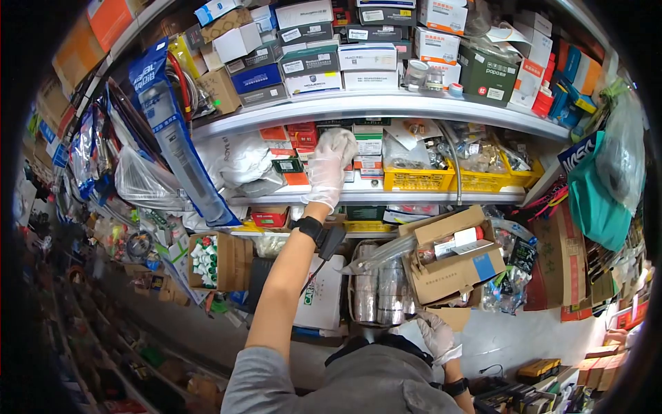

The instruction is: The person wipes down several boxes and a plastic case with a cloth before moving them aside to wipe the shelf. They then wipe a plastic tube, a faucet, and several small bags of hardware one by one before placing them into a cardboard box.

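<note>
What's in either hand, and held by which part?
Left hand: apparently a crumpled pale cloth; exact hold point unclear. Right hand: beside a white item; can't tell whether it's held.

Hardware shop or stockroom, by look: white metal shelves (414, 105) packed with small printed cardboard boxes (367, 145); yellow plastic baskets (417, 181) of small parts; long blue plastic packet (165, 114) at left.
</note>
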The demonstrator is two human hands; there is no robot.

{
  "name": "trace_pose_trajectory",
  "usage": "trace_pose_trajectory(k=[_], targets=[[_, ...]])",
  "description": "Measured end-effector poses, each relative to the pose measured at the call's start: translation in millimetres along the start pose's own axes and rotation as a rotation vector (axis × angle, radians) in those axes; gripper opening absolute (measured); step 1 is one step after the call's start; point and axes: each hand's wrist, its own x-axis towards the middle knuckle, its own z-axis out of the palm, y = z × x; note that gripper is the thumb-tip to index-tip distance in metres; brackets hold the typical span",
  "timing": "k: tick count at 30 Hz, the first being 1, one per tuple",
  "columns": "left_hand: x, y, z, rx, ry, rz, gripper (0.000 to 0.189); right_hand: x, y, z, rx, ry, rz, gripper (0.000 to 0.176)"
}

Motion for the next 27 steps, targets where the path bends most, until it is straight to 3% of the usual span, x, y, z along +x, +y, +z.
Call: trace_pose_trajectory(k=[3,4,6,8,10,11,13,15,17,20,21,22,26,27], targets=[[-26.8,6.9,-28.4,-0.242,-0.282,-0.15,0.038,4.8,5.2,2.6,0.01,0.006,-0.055,0.034],[-42.6,1.0,-21.5,-0.292,-0.174,-0.105,0.036,8.0,6.0,3.5,0.033,0.009,-0.079,0.035],[-73.7,1.6,-20.8,-0.539,-0.224,-0.18,0.039,18.0,9.0,8.0,0.096,-0.035,-0.068,0.036],[-98.3,24.2,-70.7,-0.682,-0.45,-0.397,0.04,31.2,-7.6,3.9,0.178,-0.161,-0.04,0.037],[-139.0,33.7,-66.3,-1.272,-0.34,-0.391,0.045,45.3,-25.2,16.3,0.633,-0.203,-0.013,0.045],[-156.7,39.8,-70.5,-1.332,-0.391,-0.402,0.048,54.1,-33.6,18.3,0.623,-0.226,0.004,0.057],[-182.2,57.3,-87.9,-1.413,-0.497,-0.419,0.054,70.4,-36.2,29.0,0.799,-0.255,0.072,0.063],[-207.0,73.9,-103.7,-1.386,-0.538,-0.406,0.057,78.4,-71.2,22.1,0.942,-0.277,0.028,0.064],[-220.3,82.4,-117.0,-1.335,-0.532,-0.353,0.055,80.2,-86.0,22.0,1.287,-0.316,0.111,0.058],[-221.9,79.0,-141.4,-1.318,-0.561,-0.325,0.049,80.5,-89.3,25.3,1.235,-0.265,0.17,0.048],[-227.7,73.2,-140.3,-1.366,-0.608,-0.451,0.049,78.0,-93.2,24.2,1.19,-0.21,0.177,0.045],[-231.7,69.0,-141.1,-1.411,-0.653,-0.577,0.048,79.7,-87.7,25.8,1.136,-0.259,0.134,0.043],[-237.6,62.2,-149.5,-1.52,-0.595,-0.629,0.047,71.3,-114.3,24.5,0.958,-0.189,-0.04,0.043],[-247.6,57.5,-135.4,-1.678,-0.567,-0.72,0.048,70.5,-120.0,24.3,0.949,-0.16,-0.096,0.044]])
